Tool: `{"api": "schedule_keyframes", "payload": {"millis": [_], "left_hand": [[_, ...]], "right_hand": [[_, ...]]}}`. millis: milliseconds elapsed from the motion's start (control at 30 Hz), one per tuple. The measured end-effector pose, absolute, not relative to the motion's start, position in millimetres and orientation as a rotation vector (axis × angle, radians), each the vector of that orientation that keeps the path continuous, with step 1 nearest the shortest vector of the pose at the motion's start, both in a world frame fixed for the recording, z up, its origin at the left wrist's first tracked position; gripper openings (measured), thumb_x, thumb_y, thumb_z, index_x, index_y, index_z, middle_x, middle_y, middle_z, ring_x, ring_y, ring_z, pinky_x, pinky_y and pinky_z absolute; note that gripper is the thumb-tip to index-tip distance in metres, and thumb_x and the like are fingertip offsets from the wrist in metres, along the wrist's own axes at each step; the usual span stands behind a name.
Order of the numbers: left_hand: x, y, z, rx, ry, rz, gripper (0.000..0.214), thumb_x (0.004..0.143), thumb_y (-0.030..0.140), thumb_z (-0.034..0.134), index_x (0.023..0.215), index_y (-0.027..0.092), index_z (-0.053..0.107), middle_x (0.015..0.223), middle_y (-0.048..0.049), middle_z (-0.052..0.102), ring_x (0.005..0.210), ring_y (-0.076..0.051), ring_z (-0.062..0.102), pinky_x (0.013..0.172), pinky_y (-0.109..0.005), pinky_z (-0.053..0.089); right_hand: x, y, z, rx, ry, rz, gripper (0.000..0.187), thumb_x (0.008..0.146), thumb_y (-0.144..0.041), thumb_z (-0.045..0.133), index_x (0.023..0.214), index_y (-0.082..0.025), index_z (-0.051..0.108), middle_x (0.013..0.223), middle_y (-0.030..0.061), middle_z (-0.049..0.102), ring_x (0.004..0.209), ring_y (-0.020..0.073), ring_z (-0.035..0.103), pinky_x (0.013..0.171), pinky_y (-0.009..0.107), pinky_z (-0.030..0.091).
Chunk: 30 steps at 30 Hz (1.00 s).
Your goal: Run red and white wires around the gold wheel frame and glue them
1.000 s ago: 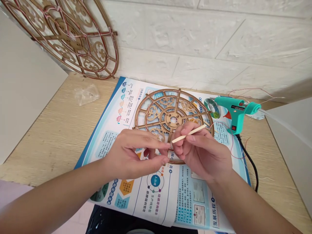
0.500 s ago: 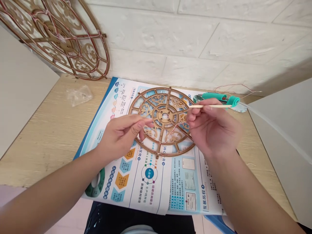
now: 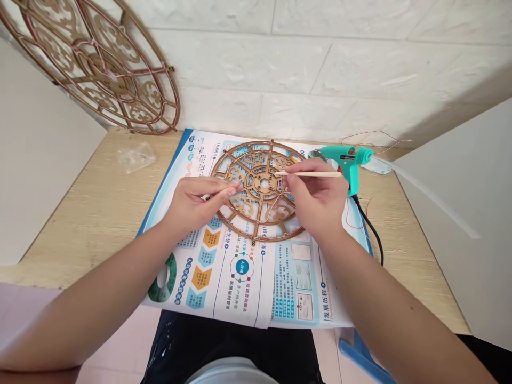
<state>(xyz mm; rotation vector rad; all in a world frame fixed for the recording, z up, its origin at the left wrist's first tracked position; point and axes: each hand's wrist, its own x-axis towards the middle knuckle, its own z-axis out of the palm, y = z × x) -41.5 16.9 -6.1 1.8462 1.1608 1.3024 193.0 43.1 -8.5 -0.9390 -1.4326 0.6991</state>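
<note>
Beyond the left hand (image 3: 198, 205), up and to its left, a large bronze-coloured scrollwork wheel (image 3: 100, 69) leans against the wall, with a clear plastic bag (image 3: 136, 158) lying nearer on the tabletop (image 3: 72, 213). That hand's thumb and fingertips are pinched together; whether anything is between them, I cannot tell. Between the two hands, a smaller scrollwork wheel (image 3: 255, 183) lies on printed sheets (image 3: 244, 298). The right hand (image 3: 318, 200) grasps a pale wooden stick (image 3: 326, 174), its tapered tip pointing left above the wheel's hub. Just past that hand stands a teal hot-glue gun (image 3: 353, 178), its black cord (image 3: 374, 234) trailing down.
</note>
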Motion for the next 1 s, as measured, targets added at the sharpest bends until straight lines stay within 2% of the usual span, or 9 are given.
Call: {"api": "schedule_keyframes", "payload": {"millis": [167,267,367,500,733,867,1000], "left_hand": [[-45.7,21.8,-7.6,1.816,1.286,1.308,0.017,0.092,0.028,0.075,0.076,0.03,0.081,0.079,0.0025,0.082,0.084,-0.022,0.081,0.082,-0.04,0.071],[-50.2,27.3,-11.0,1.794,1.345,1.361,0.02,0.097,0.03,0.067,0.084,0.03,0.083,0.075,0.0018,0.08,0.083,-0.022,0.08,0.081,-0.041,0.069],[-51.4,31.6,-15.1,1.671,1.36,1.413,0.018,0.097,0.035,0.068,0.095,0.031,0.085,0.084,0.0011,0.083,0.087,-0.022,0.08,0.085,-0.041,0.067],[-47.9,32.8,-17.8,1.467,1.356,1.456,0.016,0.091,0.04,0.075,0.093,0.03,0.087,0.097,0.0001,0.085,0.098,-0.025,0.08,0.099,-0.041,0.062],[-49.0,36.4,-22.2,1.388,1.4,1.443,0.035,0.084,0.051,0.08,0.107,0.025,0.085,0.103,-0.0053,0.085,0.106,-0.028,0.079,0.107,-0.046,0.057],[-48.6,39.1,-23.5,1.366,1.431,1.418,0.029,0.08,0.046,0.084,0.1,0.025,0.086,0.104,-0.0058,0.085,0.106,-0.027,0.078,0.105,-0.043,0.058],[-48.5,40.1,-20.8,1.317,1.481,1.428,0.016,0.078,0.037,0.085,0.089,0.025,0.087,0.095,-0.0046,0.085,0.098,-0.026,0.078,0.097,-0.039,0.059]], "right_hand": [[193.6,46.3,-10.4,-0.944,-1.499,0.57,0.01,0.084,-0.016,0.067,0.083,-0.024,0.073,0.083,0.0012,0.073,0.07,0.0154,0.067,0.06,0.031,0.055],[194.2,46.1,-8.6,-0.947,-1.545,0.501,0.011,0.084,-0.015,0.065,0.083,-0.023,0.072,0.082,0.0008,0.073,0.07,0.0153,0.066,0.06,0.03,0.055],[195.2,45.5,-8.1,-0.931,-1.604,0.436,0.011,0.086,-0.014,0.063,0.085,-0.023,0.07,0.081,0.0002,0.073,0.067,0.0143,0.065,0.06,0.03,0.055],[196.6,46.6,-10.1,-0.908,-1.657,0.334,0.012,0.087,-0.014,0.061,0.086,-0.023,0.069,0.08,-0.0002,0.073,0.068,0.0149,0.067,0.061,0.03,0.055],[196.4,48.1,-11.5,-0.925,-1.639,0.316,0.011,0.087,-0.015,0.062,0.085,-0.023,0.069,0.081,-0.0003,0.074,0.067,0.0151,0.067,0.061,0.031,0.054],[197.3,48.6,-10.0,-0.949,-1.607,0.343,0.011,0.087,-0.015,0.062,0.086,-0.023,0.069,0.08,-0.0001,0.074,0.067,0.0157,0.067,0.059,0.03,0.054],[199.4,51.2,-9.6,-0.993,-1.559,0.371,0.01,0.087,-0.016,0.063,0.086,-0.024,0.07,0.081,0.0009,0.074,0.068,0.0172,0.068,0.06,0.032,0.055]]}}
